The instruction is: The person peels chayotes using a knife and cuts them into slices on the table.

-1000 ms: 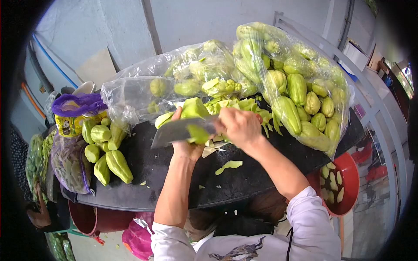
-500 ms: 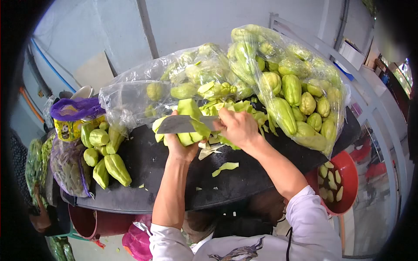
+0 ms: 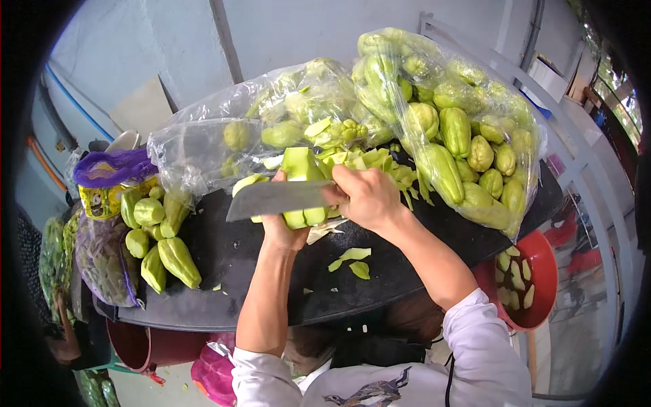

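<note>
My left hand (image 3: 283, 233) is closed around a partly peeled chayote (image 3: 300, 166), pale green with flat cut faces, held above the dark table. In my right hand (image 3: 369, 198) is a knife (image 3: 274, 201) with a wide metal blade, which lies across the front of the chayote and points left. The blade hides part of the chayote and some left fingers. Behind both hands is a heap of green peelings (image 3: 373, 163). Two loose peel pieces (image 3: 351, 256) rest on the table just in front.
Clear plastic bags of chayotes stand at the back (image 3: 285, 102) and right (image 3: 468, 142). More chayotes (image 3: 178, 261) lie at left beside a purple mesh bag (image 3: 105, 258). A red bucket (image 3: 548, 285) with peeled pieces stands below the table's (image 3: 224, 298) right edge.
The knife has come lower and nearer to me across the chayote. Another piece of peel now lies on the table in front of my hands.
</note>
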A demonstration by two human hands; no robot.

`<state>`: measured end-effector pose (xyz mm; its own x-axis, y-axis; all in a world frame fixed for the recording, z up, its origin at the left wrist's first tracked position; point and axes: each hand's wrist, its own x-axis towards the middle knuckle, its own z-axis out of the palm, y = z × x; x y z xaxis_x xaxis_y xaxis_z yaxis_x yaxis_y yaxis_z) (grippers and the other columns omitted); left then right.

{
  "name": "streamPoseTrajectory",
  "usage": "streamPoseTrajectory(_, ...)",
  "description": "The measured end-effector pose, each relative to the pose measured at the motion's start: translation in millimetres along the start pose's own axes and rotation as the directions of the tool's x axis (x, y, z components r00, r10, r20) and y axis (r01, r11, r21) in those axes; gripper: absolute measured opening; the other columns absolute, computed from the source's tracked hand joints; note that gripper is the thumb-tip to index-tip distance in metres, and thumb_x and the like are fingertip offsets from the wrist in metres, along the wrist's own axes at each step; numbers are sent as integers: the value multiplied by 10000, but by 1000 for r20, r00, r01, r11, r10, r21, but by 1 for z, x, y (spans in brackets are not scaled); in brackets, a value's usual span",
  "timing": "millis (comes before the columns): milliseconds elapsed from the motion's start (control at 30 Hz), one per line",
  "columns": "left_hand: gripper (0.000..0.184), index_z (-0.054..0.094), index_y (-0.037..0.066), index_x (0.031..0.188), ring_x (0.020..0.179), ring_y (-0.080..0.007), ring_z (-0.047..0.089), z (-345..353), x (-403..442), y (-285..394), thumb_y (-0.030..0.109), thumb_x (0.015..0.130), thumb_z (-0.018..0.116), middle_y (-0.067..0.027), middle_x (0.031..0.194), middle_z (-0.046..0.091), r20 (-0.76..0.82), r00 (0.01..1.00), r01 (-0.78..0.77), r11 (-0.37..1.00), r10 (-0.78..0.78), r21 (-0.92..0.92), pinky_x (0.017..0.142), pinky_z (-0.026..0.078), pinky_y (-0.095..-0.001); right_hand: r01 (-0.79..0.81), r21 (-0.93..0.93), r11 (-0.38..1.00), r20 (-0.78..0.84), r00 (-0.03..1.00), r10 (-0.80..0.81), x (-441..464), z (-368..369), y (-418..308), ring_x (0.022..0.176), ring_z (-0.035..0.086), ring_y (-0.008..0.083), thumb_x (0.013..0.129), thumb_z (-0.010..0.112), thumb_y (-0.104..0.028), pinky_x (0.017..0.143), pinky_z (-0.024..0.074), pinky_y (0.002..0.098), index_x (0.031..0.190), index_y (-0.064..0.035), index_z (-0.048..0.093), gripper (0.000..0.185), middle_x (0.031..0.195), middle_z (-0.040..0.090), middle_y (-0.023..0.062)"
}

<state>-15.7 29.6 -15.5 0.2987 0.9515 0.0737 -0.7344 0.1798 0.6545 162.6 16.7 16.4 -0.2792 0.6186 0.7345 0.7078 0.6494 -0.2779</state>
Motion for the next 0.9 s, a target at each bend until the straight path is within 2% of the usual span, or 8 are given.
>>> streamPoseTrajectory(33, 576, 563, 82, 1194, 811, -299, 657, 9, -2, 0, 572, 916, 441, -125, 1034, 654, -114, 992, -52, 998, 49, -25, 544, 512, -409, -53, -21, 998, 35, 998, 53, -1, 6, 12, 604, 668, 349, 766, 720, -50, 495, 496, 420, 793, -60, 515, 207, 654, 648, 133)
streamPoseTrajectory(167, 575, 561, 68, 1191, 725, -307, 667, 9, 1, 9, 555, 912, 440, -133, 972, 666, 81, 996, -41, 997, 36, 60, 514, 527, -408, -102, -98, 990, 80, 991, 110, -6, 14, 40, 603, 672, 366, 819, 657, -63, 504, 514, 460, 835, -62, 532, 126, 640, 649, 162)
streamPoseTrajectory(400, 635, 566, 43, 1195, 694, -309, 672, 23, -4, 9, 592, 890, 473, -168, 952, 660, -100, 993, -63, 998, 64, 19, 429, 476, -348, -208, -125, 970, 86, 972, 220, -7, 13, 55, 644, 650, 409, 817, 676, -121, 561, 501, 489, 855, -55, 548, 148, 680, 649, 186)
streamPoseTrajectory(600, 631, 555, 65, 1237, 810, -314, 673, 22, -7, 20, 592, 903, 464, -174, 1026, 648, 83, 995, -67, 997, 63, 40, 490, 497, -336, -327, -114, 938, 92, 937, 337, 1, 8, 47, 682, 638, 435, 806, 659, -88, 594, 500, 521, 850, -49, 548, 126, 684, 641, 203)
streamPoseTrajectory(733, 625, 557, 81, 1243, 848, -332, 669, 23, -7, 19, 598, 895, 502, -156, 1082, 641, -75, 995, -69, 988, 59, -137, 540, 525, -348, -240, -136, 961, 76, 965, 251, 0, 13, 34, 613, 647, 387, 789, 687, -79, 537, 506, 479, 815, -51, 533, 159, 663, 643, 168)
streamPoseTrajectory(767, 567, 574, 108, 1201, 900, -292, 665, 16, -8, 16, 583, 895, 527, -85, 1053, 656, -62, 997, -64, 986, 55, -152, 643, 545, -425, -170, -117, 978, 81, 980, 180, -2, 12, 27, 600, 664, 351, 810, 686, -114, 516, 517, 450, 817, -60, 531, 164, 659, 651, 159)
streamPoseTrajectory(833, 545, 601, 90, 1143, 906, -282, 662, 15, -3, 16, 562, 876, 545, -98, 1025, 671, -137, 989, -86, 971, 56, -222, 723, 553, -419, 69, -167, 984, -9, 997, -71, 0, 9, 11, 534, 666, 252, 820, 709, -202, 457, 517, 360, 776, -81, 500, 245, 618, 636, 104)
streamPoseTrajectory(900, 494, 635, 75, 1082, 898, -275, 663, 20, -1, 15, 513, 882, 525, -112, 991, 688, -96, 992, -99, 965, 78, -243, 811, 537, -401, 120, -173, 978, -62, 989, -133, -1, 11, -1, 504, 638, 248, 775, 732, -170, 450, 501, 359, 751, -81, 493, 257, 593, 599, 78)
